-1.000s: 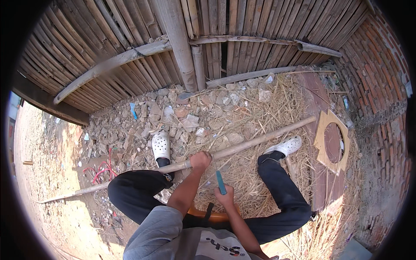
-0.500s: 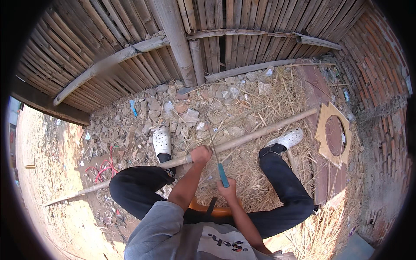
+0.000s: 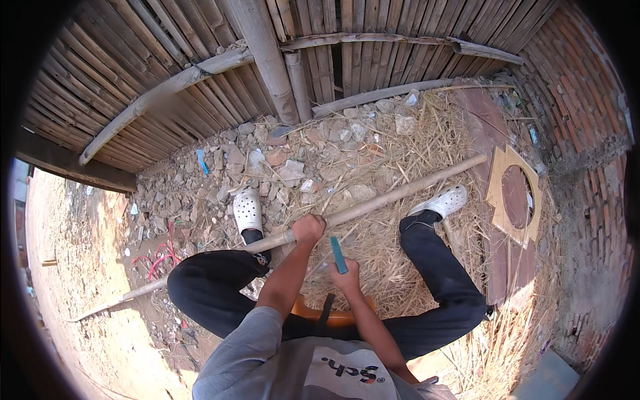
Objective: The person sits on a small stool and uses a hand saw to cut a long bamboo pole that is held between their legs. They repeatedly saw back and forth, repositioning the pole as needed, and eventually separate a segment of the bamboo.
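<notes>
A long wooden pole (image 3: pixel 407 191) slants across in front of me, from the lower left over my left leg to the right foot. My left hand (image 3: pixel 309 229) is closed round it near its middle, beside a light band. Just right of and nearer than that hand, my right hand (image 3: pixel 346 275) grips the teal handle (image 3: pixel 339 255) of a hand tool. The handle points up toward the pole. Its long thin blade can hardly be made out now against the straw, so I cannot tell whether it touches the pole.
I sit on an orange seat (image 3: pixel 341 316), knees apart, in white clogs (image 3: pixel 247 209). Straw and rubble (image 3: pixel 280 173) cover the ground. A bamboo wall (image 3: pixel 373 60) stands ahead, a brick wall (image 3: pixel 590 173) at right. A board with a round hole (image 3: pixel 497 193) and red cord (image 3: pixel 162 257) lie at the sides.
My right hand has moved slightly up and left with the teal-handled tool. Its blade showed as a thin line across the pole before and is now barely visible. The left hand keeps its hold.
</notes>
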Action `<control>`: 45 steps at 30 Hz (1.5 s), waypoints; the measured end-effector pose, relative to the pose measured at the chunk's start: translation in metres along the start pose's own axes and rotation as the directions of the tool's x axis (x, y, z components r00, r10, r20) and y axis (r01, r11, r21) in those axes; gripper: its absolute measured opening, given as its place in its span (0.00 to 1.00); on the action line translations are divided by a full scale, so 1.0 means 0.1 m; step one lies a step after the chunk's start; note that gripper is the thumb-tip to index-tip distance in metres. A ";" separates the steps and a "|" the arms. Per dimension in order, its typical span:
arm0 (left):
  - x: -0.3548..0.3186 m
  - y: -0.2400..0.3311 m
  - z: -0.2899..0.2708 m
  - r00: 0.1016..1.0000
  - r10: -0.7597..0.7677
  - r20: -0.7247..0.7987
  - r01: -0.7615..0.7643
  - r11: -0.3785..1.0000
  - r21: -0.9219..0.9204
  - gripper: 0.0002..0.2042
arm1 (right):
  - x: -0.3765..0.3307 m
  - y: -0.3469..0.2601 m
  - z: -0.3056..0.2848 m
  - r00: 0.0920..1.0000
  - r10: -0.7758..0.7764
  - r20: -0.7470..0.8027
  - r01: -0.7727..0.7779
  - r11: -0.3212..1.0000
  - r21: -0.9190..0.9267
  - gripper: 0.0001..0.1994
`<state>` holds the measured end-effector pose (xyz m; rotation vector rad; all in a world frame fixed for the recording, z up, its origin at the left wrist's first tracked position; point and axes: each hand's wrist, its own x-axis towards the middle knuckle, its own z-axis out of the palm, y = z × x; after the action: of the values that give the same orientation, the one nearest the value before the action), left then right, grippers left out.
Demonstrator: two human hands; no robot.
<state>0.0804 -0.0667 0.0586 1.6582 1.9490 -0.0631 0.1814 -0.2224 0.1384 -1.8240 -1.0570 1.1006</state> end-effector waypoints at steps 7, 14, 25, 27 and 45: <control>-0.02 -0.27 -0.02 0.993 -0.106 0.049 0.105 0.994 0.012 0.21 | -1.12 -0.25 -0.38 0.992 -0.039 0.122 0.059 0.985 -0.165 0.11; -0.44 -0.46 -0.09 1.000 -0.002 -0.017 0.003 0.999 0.047 0.21 | -0.81 0.05 0.18 0.995 0.019 0.099 -0.010 0.996 -0.086 0.10; -0.24 -0.43 -0.18 1.000 -0.014 -0.011 0.015 0.998 0.065 0.21 | -1.56 -0.24 -0.37 0.998 -0.056 0.042 0.056 0.998 -0.015 0.10; -0.24 -0.29 -0.26 0.999 0.036 -0.030 -0.033 0.994 0.100 0.22 | -0.97 -0.09 -0.10 0.999 -0.042 0.031 0.043 0.999 -0.020 0.11; -0.52 -0.21 0.16 0.997 0.007 -0.073 -0.002 0.998 0.067 0.21 | -0.79 -0.02 -0.33 0.999 0.027 0.036 -0.029 0.998 0.054 0.10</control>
<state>0.0704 -0.1244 0.0615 1.7308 2.0176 -0.0669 0.1886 -0.2994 0.1759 -1.7871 -1.0152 1.1715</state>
